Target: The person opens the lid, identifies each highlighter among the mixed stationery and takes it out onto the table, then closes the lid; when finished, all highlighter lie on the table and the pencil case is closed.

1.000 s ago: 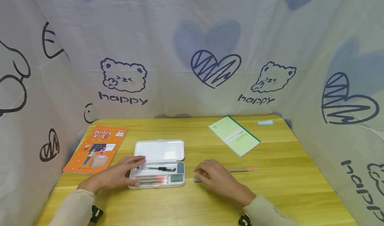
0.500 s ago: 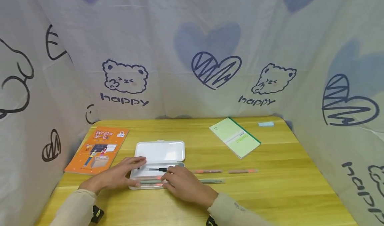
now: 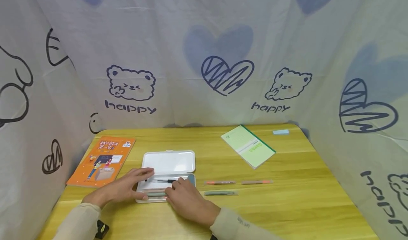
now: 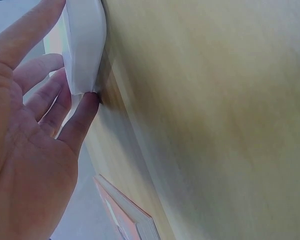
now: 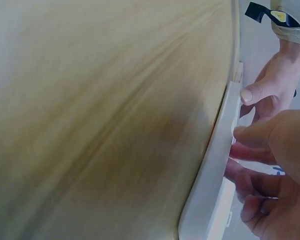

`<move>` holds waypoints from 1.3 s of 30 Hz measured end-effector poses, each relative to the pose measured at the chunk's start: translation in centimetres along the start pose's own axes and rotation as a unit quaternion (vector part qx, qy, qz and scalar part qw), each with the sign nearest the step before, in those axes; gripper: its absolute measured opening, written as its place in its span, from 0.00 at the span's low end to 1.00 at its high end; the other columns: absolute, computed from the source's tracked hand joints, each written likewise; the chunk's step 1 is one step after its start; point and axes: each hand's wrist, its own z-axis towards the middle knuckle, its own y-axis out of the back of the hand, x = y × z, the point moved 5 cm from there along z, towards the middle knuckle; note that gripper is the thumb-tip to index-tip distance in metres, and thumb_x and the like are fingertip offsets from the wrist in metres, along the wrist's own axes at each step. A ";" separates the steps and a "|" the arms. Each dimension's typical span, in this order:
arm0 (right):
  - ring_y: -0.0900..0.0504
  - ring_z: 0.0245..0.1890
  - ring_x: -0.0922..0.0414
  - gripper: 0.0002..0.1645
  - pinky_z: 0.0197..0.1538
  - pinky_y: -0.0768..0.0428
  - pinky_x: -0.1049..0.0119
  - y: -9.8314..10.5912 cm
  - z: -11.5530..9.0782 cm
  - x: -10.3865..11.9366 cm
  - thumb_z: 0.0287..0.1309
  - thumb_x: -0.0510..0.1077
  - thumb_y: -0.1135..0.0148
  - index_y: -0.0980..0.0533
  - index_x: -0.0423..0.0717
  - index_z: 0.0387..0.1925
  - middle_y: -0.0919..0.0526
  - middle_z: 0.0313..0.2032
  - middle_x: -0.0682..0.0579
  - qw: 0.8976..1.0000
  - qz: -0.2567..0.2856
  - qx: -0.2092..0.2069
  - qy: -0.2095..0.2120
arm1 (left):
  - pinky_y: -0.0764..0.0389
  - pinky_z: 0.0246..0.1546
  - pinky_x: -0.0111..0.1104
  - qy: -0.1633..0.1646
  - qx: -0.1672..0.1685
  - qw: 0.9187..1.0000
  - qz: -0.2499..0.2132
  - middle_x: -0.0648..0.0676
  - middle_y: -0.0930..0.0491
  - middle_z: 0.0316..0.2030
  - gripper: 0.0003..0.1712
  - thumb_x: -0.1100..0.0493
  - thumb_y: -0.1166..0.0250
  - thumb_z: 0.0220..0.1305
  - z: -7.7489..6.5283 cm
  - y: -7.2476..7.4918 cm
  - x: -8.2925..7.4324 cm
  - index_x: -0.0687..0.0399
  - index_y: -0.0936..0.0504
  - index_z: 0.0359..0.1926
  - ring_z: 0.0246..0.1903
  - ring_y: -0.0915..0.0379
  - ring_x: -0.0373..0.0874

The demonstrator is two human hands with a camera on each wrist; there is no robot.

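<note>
Both hands at open pencil case, front-left of table.

L hand rests on case's left end, fingers straight & slightly spread, thumb on near edge of pencil case. R hand lies over the tray's right part, fingers loosely bent over the pens inside; can't tell if pinching one. Just right of case: 3 pens loose on table. Farther back: orange book at left, green notebook at right, small blue eraser at far edge.

Orange book, green notebook and blue note lie apart.
</note>
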 end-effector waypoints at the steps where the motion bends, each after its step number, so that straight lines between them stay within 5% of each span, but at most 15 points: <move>1: 0.22 0.38 0.61 0.12 0.38 0.29 0.71 0.0 0.0 0.0 0.78 0.56 0.35 0.12 0.57 0.49 0.13 0.39 0.59 1.000 0.007 -0.007 -0.005 | 0.40 0.76 0.73 0.000 0.000 1.000 -0.001 0.67 0.43 0.84 0.53 0.41 0.24 0.67 0.0 0.0 0.0 0.60 0.35 0.83 0.81 0.50 0.74; 6: 0.23 0.38 0.62 0.10 0.40 0.27 0.72 0.0 0.3 -0.1 0.75 0.55 0.31 0.11 0.56 0.46 0.14 0.39 0.60 0.998 0.041 -0.034 -0.029 | 0.39 0.76 0.73 -0.006 -0.004 1.000 0.004 0.67 0.42 0.84 0.53 0.41 0.24 0.67 0.0 -0.1 0.0 0.61 0.34 0.83 0.81 0.49 0.75; 12: 0.22 0.37 0.62 0.06 0.39 0.28 0.72 0.4 0.0 -1.2 0.74 0.52 0.30 0.14 0.56 0.42 0.16 0.37 0.61 0.997 0.011 -0.057 -0.041 | 0.38 0.75 0.72 -0.017 -0.004 1.000 0.003 0.67 0.43 0.84 0.53 0.40 0.24 0.68 0.1 -0.3 0.0 0.62 0.35 0.83 0.80 0.48 0.75; 18: 0.17 0.40 0.57 0.04 0.41 0.27 0.66 2.5 -4.4 -7.8 0.73 0.47 0.29 0.14 0.52 0.44 0.14 0.39 0.57 0.984 0.075 -0.105 -0.122 | 0.38 0.75 0.74 -0.018 -0.002 1.000 0.000 0.68 0.43 0.84 0.54 0.40 0.25 0.68 0.4 -0.3 -0.1 0.61 0.36 0.83 0.80 0.49 0.75; 24: 0.20 0.36 0.58 0.07 0.39 0.20 0.62 4.3 -11.9 -16.1 0.66 0.40 0.24 0.16 0.47 0.43 0.15 0.37 0.55 0.975 0.087 -0.170 -0.110 | 0.37 0.75 0.73 -0.005 -0.005 1.000 0.005 0.67 0.42 0.84 0.53 0.40 0.24 0.67 0.1 -0.2 0.2 0.60 0.34 0.83 0.80 0.48 0.74; 31: 0.26 0.34 0.69 0.09 0.34 0.23 0.70 4.3 -20.6 -22.4 0.69 0.36 0.28 0.18 0.51 0.45 0.19 0.36 0.62 0.967 0.167 -0.109 -0.158 | 0.41 0.76 0.75 0.012 0.001 1.000 -0.003 0.66 0.44 0.85 0.54 0.40 0.23 0.66 0.0 -0.1 0.4 0.58 0.35 0.83 0.82 0.52 0.75; 35: 0.28 0.37 0.71 0.05 0.38 0.22 0.69 3.0 -23.9 -23.5 0.76 0.43 0.32 0.19 0.58 0.47 0.20 0.40 0.68 0.952 0.223 -0.035 -0.205 | 0.43 0.77 0.74 0.021 0.002 1.000 -0.005 0.65 0.44 0.85 0.54 0.39 0.23 0.66 0.0 0.0 0.5 0.57 0.35 0.84 0.82 0.53 0.74; 39: 0.26 0.38 0.71 0.03 0.40 0.21 0.68 1.9 -25.7 -23.8 0.78 0.46 0.35 0.19 0.59 0.48 0.19 0.42 0.68 0.942 0.253 -0.005 -0.219 | 0.43 0.77 0.74 0.015 0.002 1.000 -0.004 0.66 0.44 0.85 0.55 0.39 0.23 0.66 0.1 -0.1 0.3 0.58 0.35 0.84 0.82 0.53 0.75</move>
